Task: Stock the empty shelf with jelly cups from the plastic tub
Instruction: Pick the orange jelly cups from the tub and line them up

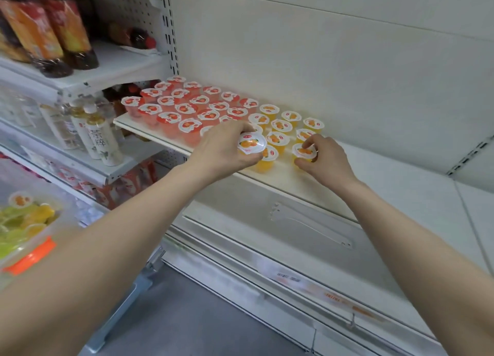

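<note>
Looking at a big cream back panel, smooth and flat, with the white shelf under it wide open on the right. Drink bottles crowd the bay just left of the shelf edge. The clear plastic tub with an orange latch sits low at far left, yellow and green cups inside. Round red jelly cups fill the shelf's left in rows, orange jelly cups beside them. Left hand grips a tilted cup over the front row; right hand pinches an upright cup near the front edge.
</note>
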